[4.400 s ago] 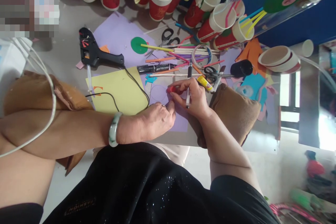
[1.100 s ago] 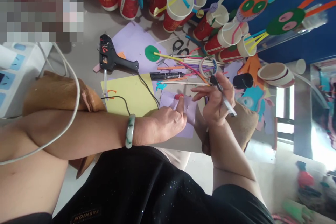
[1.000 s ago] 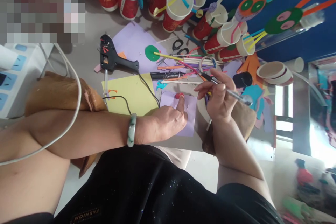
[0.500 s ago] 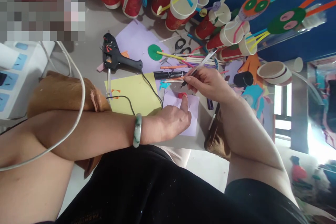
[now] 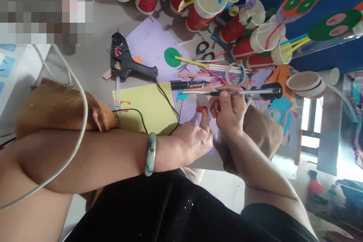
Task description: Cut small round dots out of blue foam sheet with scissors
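My left hand [image 5: 195, 140], a green-and-white bangle on its wrist, lies low over a piece of purple paper [image 5: 213, 147]. Its index finger stretches out and presses a small red cap-like piece [image 5: 202, 109] onto that paper; the other fingers are curled under. A faint drawn circle [image 5: 188, 112] shows on the paper left of the red piece. Just to the right, my right hand [image 5: 231, 111] is closed around a clear-barrelled pen [image 5: 255, 92] with a black end. The pen lies nearly level, its point toward the left, raised off the purple paper.
A black glue gun [image 5: 127, 60] with its cord lies beside yellow paper [image 5: 141, 102]. Behind are a black marker [image 5: 190, 84], scissors [image 5: 204, 50], a green disc [image 5: 172, 57] and several straws. Red paper cups [image 5: 208, 3] line the back. A white cable [image 5: 82, 98] crosses my left arm.
The pen has swung from steeply tilted, point down, to nearly level as my right hand turned. My left finger stays on the red piece. The whole view has shifted slightly.
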A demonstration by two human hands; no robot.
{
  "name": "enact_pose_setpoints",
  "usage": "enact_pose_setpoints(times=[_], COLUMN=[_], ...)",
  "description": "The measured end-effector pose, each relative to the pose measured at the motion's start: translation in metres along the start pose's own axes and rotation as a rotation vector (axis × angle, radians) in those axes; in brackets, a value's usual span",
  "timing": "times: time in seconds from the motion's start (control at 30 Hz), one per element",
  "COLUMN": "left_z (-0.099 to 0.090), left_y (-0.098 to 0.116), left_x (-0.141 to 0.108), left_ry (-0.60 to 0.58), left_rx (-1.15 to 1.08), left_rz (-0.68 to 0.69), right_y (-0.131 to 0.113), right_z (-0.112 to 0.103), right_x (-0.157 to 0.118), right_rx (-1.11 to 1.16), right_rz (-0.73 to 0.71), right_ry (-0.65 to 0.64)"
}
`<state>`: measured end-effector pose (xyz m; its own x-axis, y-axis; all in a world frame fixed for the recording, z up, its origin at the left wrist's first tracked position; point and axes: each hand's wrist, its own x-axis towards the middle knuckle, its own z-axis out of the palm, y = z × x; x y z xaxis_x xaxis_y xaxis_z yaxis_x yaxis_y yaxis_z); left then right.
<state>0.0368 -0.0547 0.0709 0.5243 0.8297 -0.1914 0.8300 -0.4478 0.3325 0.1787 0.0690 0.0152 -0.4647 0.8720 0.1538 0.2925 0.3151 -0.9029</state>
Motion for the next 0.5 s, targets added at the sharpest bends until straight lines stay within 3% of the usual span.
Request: enact_pose_setpoints(times=[0.27,0.43,0.5], left_z=[-0.005,0.004,0.009], left_y=[-0.004,-0.001,0.001], left_x=[0.002,0.003,0.002], left_ry=[-0.057,0.018,0.060], left_rx=[-0.033,-0.026,-0.020], left_rz=[0.027,0.008,-0.001], right_y=[0.013,0.011,0.010], right_z=[-0.034,-0.041,-0.039], right_x=[-0.001,-0.001,-0.001], right_rx=[-0.009,0.011,0.065], right_rz=[-0.111,-0.118,-0.106], right_ry=[-0.101,-0.397,-0.449])
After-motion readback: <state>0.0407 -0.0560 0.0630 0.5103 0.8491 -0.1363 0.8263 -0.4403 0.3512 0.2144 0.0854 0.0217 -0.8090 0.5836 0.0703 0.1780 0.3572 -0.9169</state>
